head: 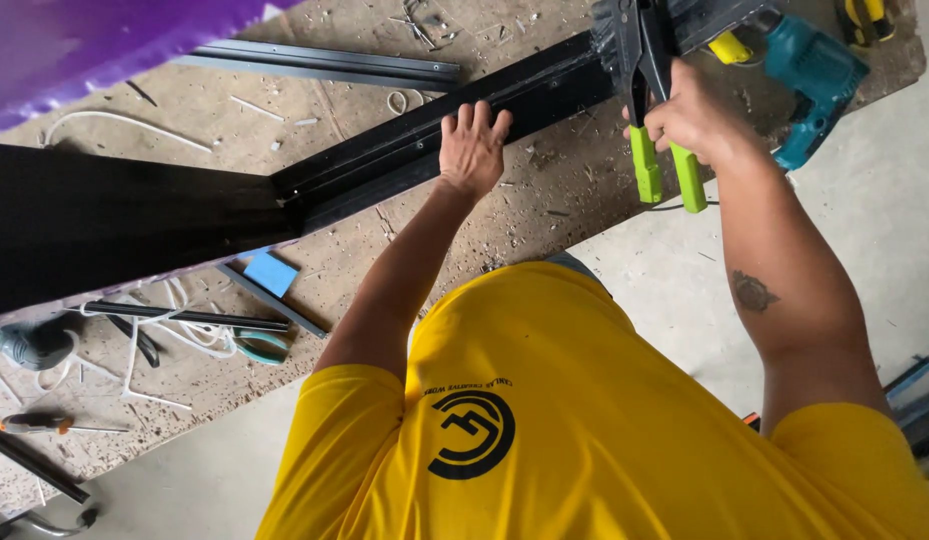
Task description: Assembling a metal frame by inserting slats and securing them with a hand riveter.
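counter [544, 215]: rough chipboard, dusty, strewn with offcuts and tools, bare concrete floor beside it | black rail [424, 140]: lies slantwise across it, your left hand [472, 150] flat and open on top | riveter [649, 110]: nose at the rail's far end, your right hand [689, 115] closed round its green handles; joint looks unfinished | teal drill [809, 65]: idle just beyond

Long black metal channel [424, 140] lying flat, diagonal across dusty tabletop [544, 210], far end under tool head. Hand riveter [652, 110], black body, lime-green handles, upright over channel end, handles squeezed close, pointing toward person.
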